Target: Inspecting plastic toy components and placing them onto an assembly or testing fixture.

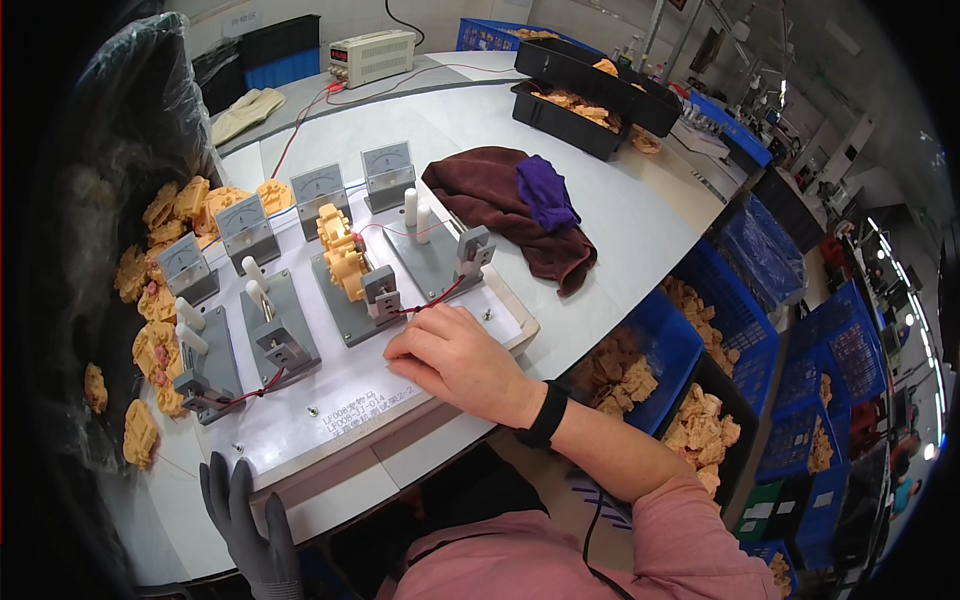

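My left hand (250,520), in a grey glove, is at the front left corner of a white test board (450,425). Its fingers are stretched and spread, with nothing held. My bare right hand (460,362) rests over the board's front part, fingers bent together; no object shows in them. Just beyond it stands a grey fixture (350,325) bearing an orange-yellow plastic gear-like part (343,255). A grey clamp block (381,295) with red wires is at that fixture's near end. Similar fixtures with white posts (265,320) stand beside it, with analog meters (320,195) behind them.
Orange-yellow parts (155,350) are heaped left of the board, by a plastic-lined container (150,100). A brown cloth (490,190) with a purple cloth (545,195) lies behind right. A power supply (372,58) and black trays (570,125) stand farther back. Blue crates (665,325) are at right.
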`<state>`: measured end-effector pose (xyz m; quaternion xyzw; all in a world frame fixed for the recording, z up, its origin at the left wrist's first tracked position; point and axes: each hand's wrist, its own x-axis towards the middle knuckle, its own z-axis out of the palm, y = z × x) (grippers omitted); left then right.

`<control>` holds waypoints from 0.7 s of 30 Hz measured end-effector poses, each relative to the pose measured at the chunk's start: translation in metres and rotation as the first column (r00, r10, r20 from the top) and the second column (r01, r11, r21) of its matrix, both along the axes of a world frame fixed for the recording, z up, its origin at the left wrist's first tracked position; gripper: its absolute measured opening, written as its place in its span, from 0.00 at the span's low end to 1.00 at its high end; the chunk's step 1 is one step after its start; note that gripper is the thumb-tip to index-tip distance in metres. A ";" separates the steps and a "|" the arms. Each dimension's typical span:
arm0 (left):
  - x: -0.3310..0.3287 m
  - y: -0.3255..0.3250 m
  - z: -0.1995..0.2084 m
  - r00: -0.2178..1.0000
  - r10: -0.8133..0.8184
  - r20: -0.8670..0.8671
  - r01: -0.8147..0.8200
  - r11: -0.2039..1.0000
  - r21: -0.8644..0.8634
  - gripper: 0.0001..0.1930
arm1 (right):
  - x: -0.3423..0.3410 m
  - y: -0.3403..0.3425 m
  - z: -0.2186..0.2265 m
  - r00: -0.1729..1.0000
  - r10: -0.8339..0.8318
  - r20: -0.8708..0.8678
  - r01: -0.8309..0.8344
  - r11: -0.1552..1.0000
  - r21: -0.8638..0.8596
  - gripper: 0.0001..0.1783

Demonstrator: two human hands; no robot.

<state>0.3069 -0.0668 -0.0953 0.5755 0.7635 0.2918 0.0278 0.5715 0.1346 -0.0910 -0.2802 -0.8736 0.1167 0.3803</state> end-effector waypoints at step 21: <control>-0.001 -0.001 -0.001 1.000 0.000 0.023 0.000 1.000 0.013 0.24 | 0.001 0.001 0.001 0.999 0.038 0.006 -0.038 0.999 -0.013 0.07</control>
